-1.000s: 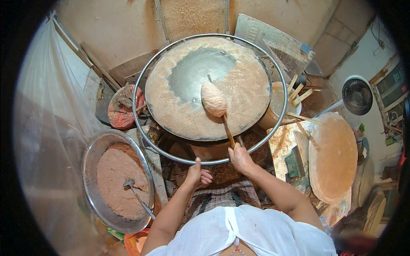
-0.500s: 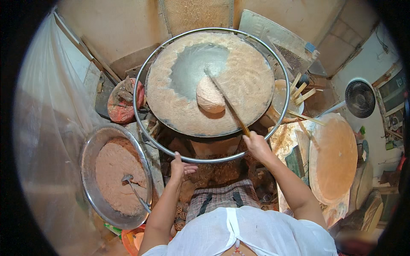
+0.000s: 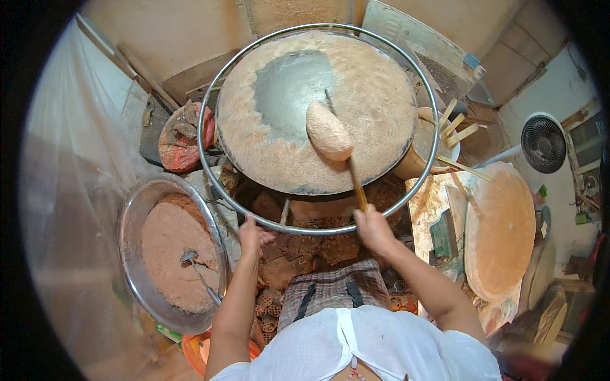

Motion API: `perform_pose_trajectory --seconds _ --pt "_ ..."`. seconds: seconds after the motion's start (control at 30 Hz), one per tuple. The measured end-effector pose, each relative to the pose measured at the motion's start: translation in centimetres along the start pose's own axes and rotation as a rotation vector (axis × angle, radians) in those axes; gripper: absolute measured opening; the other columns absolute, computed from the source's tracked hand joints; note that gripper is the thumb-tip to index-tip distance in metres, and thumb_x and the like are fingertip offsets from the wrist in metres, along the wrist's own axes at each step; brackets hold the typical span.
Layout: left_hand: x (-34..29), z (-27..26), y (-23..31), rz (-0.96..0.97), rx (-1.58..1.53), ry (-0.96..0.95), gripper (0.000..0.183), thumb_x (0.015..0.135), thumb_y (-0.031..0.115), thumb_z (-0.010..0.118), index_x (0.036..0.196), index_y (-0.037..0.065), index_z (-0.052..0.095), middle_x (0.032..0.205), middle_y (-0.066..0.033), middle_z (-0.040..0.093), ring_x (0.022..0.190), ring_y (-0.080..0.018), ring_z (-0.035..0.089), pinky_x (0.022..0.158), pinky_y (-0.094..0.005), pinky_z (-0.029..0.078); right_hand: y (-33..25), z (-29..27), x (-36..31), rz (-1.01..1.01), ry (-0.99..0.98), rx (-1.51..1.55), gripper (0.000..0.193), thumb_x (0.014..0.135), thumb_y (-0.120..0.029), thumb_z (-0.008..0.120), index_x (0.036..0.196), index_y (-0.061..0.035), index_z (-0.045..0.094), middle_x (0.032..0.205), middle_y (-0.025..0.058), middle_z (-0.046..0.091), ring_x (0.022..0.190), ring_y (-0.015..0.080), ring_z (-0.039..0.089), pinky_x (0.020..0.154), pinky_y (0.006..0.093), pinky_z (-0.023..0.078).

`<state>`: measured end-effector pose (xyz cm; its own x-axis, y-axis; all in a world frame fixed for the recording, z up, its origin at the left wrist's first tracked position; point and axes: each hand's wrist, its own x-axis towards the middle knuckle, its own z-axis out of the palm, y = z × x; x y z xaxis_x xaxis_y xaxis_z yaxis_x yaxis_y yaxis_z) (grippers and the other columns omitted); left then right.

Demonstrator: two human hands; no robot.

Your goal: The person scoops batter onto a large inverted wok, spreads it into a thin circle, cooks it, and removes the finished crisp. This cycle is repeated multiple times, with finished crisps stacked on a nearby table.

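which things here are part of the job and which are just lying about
In use: wooden-handled tool, doughy lump, round griddle; probably the metal basin of similar-looking mixture.

Apparently just around: fan, hanging plastic sheet, orange container.

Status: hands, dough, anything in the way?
Right hand gripping stick-like tool; left hand open by metal ring. Dough lump against tool, over griddle. Possible obstacle: ring around griddle.
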<state>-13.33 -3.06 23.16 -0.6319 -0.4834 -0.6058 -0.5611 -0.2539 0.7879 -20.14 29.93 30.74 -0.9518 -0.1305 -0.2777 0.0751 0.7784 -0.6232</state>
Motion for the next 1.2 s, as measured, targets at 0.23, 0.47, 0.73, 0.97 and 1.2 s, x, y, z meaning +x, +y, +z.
perform_pose_trajectory --seconds 0.23,0.47,0.73,0.97,1.2 --pt "-3.7 2.9 1.1 -0.159 0.023 -0.298 0.082 0.096 0.060 0.022 0.097 -0.017 0.050 0.074 -0.0264 0.065 0.062 -0.0339 0.068 0.049 -0.0353 0.057 0.6 -4.3 1.2 0.028 0.025 0.055 0.036 0.096 -0.031 0.047 0.089 0.0045 0.051 0.074 0.0301 0.061 0.073 0.0489 0.060 0.065 0.0530 0.048" --pt "-5.2 5.5 0.6 -0.385 0.202 -0.771 0.071 0.095 0.059 0.035 0.092 -0.009 0.056 0.076 -0.0230 0.066 0.062 -0.0317 0.067 0.056 -0.0384 0.057 -0.2 -0.9 2.3 -0.055 -0.032 0.009 0.037 0.095 -0.032 0.049 0.091 0.0042 0.051 0.077 0.0324 0.060 0.077 0.0500 0.059 0.069 0.0552 0.048" --pt "-1.3 2.5 2.7 -0.083 -0.187 -0.007 0.063 0.098 0.051 0.033 0.098 -0.009 0.049 0.084 -0.0227 0.065 0.056 -0.0269 0.065 0.052 -0.0329 0.058 -1.3 0.4 0.2 -0.068 -0.041 0.014 0.037 0.097 -0.028 0.047 0.091 0.0088 0.048 0.072 0.0348 0.057 0.073 0.0507 0.058 0.066 0.0532 0.047" --pt "-3.4 3.4 0.7 -0.312 0.064 -0.484 0.079 0.094 0.062 0.031 0.102 -0.014 0.051 0.078 -0.0254 0.066 0.066 -0.0320 0.068 0.054 -0.0359 0.058 2.6 -2.2 0.6 0.169 0.096 0.089 0.036 0.096 -0.031 0.047 0.093 0.0051 0.051 0.075 0.0309 0.060 0.075 0.0488 0.059 0.065 0.0517 0.046" --pt "-4.9 4.6 2.1 -0.368 0.284 -0.800 0.060 0.094 0.052 0.046 0.095 -0.007 0.060 0.080 -0.0192 0.068 0.069 -0.0272 0.069 0.062 -0.0337 0.056 0.0 -4.4 2.2 -0.004 -0.046 0.012 0.035 0.097 -0.028 0.048 0.089 0.0060 0.051 0.073 0.0282 0.060 0.072 0.0445 0.061 0.062 0.0482 0.048"
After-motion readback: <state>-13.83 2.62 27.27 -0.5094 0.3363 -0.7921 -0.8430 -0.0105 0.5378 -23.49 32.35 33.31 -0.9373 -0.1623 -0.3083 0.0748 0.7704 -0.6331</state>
